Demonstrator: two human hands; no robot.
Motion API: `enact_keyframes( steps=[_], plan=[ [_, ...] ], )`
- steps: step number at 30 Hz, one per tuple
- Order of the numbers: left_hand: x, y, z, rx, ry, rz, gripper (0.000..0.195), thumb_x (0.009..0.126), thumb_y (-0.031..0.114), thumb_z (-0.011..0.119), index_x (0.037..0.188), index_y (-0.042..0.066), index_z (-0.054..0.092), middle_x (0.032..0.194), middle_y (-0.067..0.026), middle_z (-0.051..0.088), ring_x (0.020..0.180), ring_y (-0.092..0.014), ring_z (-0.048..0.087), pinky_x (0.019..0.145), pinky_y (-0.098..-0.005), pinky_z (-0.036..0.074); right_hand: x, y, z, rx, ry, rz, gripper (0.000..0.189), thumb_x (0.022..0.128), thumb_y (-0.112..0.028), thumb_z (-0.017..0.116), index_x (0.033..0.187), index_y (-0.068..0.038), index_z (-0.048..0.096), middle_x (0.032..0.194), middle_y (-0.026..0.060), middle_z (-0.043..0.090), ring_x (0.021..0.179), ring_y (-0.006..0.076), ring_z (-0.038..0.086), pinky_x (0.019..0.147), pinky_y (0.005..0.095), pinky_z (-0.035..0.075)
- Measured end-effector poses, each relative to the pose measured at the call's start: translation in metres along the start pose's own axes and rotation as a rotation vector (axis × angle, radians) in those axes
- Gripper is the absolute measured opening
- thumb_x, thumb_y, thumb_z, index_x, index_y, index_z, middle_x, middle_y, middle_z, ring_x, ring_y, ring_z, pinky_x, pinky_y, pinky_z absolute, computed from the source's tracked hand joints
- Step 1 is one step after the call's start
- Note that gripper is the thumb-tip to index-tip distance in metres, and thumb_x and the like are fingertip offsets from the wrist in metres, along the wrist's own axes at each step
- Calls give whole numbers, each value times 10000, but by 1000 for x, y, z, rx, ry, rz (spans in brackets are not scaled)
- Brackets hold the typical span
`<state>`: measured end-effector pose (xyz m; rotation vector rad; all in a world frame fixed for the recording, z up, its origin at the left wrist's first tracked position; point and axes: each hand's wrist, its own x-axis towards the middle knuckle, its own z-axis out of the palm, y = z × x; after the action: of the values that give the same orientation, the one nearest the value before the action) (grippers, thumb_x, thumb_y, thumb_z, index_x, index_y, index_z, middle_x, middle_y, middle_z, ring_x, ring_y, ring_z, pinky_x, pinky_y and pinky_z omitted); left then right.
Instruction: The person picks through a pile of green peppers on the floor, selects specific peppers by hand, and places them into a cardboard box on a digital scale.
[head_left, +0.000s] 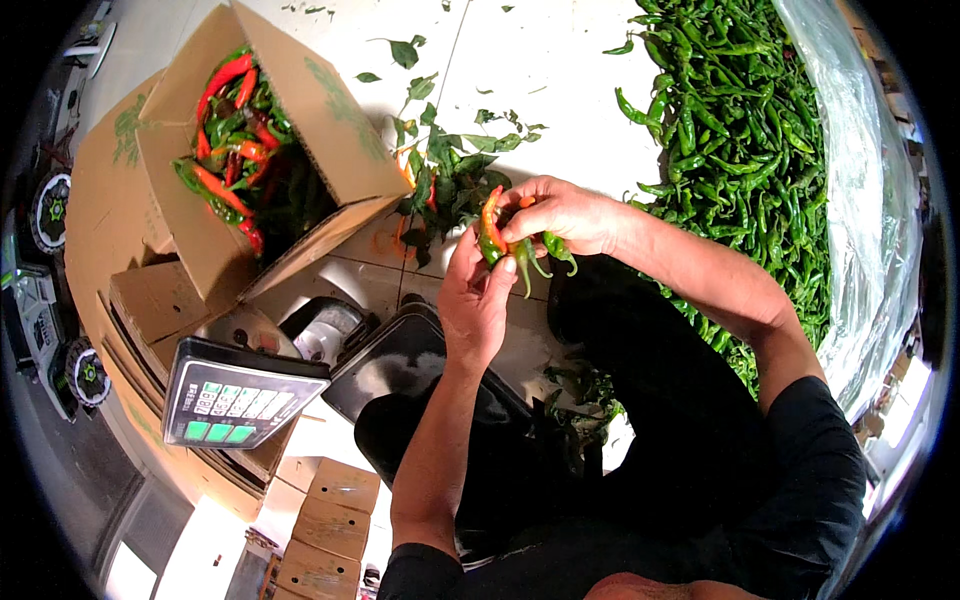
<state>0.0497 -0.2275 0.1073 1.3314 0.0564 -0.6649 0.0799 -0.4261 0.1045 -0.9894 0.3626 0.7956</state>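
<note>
Several chili peppers, red-orange and green (491, 229), are held between both hands, just above the tiled floor. My left hand (484, 285) grips the lower end of a red-and-green pepper between thumb and fingers. Its partner, my right hand (551, 217), is closed around more peppers, with green tips sticking out below the fingers and an orange one at the top. An open cardboard box (337, 112) at upper left contains red, orange and green peppers (244, 150). On the right lies a large heap of green peppers (735, 127).
Loose leaves (457, 161) and some red and orange peppers lie beside the box. A digital scale (240, 397) stands at lower left near a black tray (397, 360). Cardboard cartons (330, 517) line the bottom left. Clear plastic sheeting (855, 172) borders the heap; a toy vehicle (45, 322) is far left.
</note>
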Motion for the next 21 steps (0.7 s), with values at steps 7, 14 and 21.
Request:
enact_keyframes(
  steps=[7, 14, 21],
  plan=[
    [-4, 4, -18, -218, 127, 9, 489, 969, 69, 543, 1434, -17, 417, 1196, -138, 622, 1071, -237, 643, 788, -383, 625, 5, -20, 12, 218, -93, -102, 379, 942, -164, 665, 1287, -16, 612, 1049, 87, 718, 848, 126, 664, 633, 228, 500],
    [-4, 16, -24, -439, 47, -119, 443, 990, 152, 580, 1397, 17, 473, 1173, -106, 635, 1052, -240, 647, 814, -428, 603, 4, -28, 27, -36, -79, -76, 307, 963, -115, 656, 1237, 21, 632, 1045, 109, 726, 874, 149, 680, 705, 258, 544],
    [-5, 10, -35, -391, -16, -168, 401, 979, 71, 586, 1372, 68, 507, 1255, -77, 618, 1087, -209, 645, 834, -433, 592, 4, -25, 39, -164, -118, -82, 386, 953, -7, 623, 1329, 63, 573, 1147, 153, 690, 925, 194, 686, 795, 308, 581]
  ],
)
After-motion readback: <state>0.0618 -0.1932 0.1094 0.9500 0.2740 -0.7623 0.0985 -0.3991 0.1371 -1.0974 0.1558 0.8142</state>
